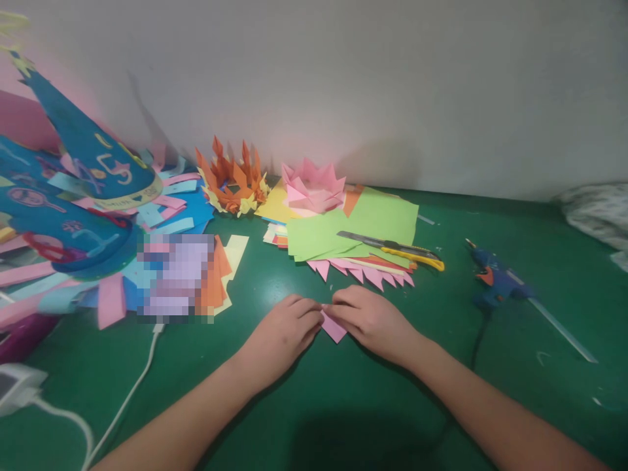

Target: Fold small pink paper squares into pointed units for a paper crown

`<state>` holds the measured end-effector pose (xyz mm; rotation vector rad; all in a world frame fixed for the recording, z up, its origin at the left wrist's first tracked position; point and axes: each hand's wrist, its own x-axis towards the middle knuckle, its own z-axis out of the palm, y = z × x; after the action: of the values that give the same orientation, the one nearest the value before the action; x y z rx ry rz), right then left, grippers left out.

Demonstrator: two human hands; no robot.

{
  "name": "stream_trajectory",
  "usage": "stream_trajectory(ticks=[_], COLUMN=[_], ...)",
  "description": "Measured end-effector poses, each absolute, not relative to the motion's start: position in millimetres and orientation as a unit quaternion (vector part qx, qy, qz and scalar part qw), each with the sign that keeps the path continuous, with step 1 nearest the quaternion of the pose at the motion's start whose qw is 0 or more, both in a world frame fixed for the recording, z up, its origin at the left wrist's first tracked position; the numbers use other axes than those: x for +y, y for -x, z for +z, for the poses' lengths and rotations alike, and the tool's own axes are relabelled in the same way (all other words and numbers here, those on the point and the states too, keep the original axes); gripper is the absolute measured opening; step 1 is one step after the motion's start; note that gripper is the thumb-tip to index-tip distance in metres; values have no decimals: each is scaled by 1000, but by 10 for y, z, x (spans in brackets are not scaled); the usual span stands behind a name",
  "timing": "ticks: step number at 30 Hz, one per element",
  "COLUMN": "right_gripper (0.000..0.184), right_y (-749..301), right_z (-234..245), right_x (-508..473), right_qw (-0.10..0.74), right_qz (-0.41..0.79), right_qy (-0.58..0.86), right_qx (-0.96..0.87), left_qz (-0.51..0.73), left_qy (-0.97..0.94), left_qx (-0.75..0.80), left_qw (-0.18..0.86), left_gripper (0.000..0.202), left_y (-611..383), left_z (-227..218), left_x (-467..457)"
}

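Observation:
A small folded piece of pink paper (336,328) lies on the green table between my hands, one corner pointing toward me. My left hand (292,327) presses its left edge with the fingers bent together. From the other side my right hand (366,318) grips the paper's right edge, fingers closed on it. The upper part of the piece is hidden under my fingertips. Just beyond my hands lie pink pointed paper pieces (373,275), partly beneath green paper sheets (318,232). A yellow utility knife (412,255) rests on those sheets, its blade out.
Blue paper cone hats (93,140) with paper strips stand at left. An orange paper crown (235,190) and a pink paper crown (314,186) sit by the wall. To the right lies a blue glue gun (503,281) with its cord. A white cable (147,373) crosses the left front.

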<state>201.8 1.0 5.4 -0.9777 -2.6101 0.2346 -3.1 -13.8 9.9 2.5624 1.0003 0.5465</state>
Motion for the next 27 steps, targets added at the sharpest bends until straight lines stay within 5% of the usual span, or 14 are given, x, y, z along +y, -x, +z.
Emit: stream_trajectory(ticks=[13, 27], right_gripper=[26, 29], right_y=[-2121, -2115], right_z=[73, 85], right_x=[15, 42], right_qw=[238, 174], right_qz=[153, 108], right_qy=[352, 318], right_qx=[-892, -926], left_qz=[144, 171], left_qy=[-914, -906], left_qx=[352, 355], left_qw=[142, 154], left_gripper=[23, 21], left_y=[16, 29], left_z=[117, 98], left_x=[-141, -147])
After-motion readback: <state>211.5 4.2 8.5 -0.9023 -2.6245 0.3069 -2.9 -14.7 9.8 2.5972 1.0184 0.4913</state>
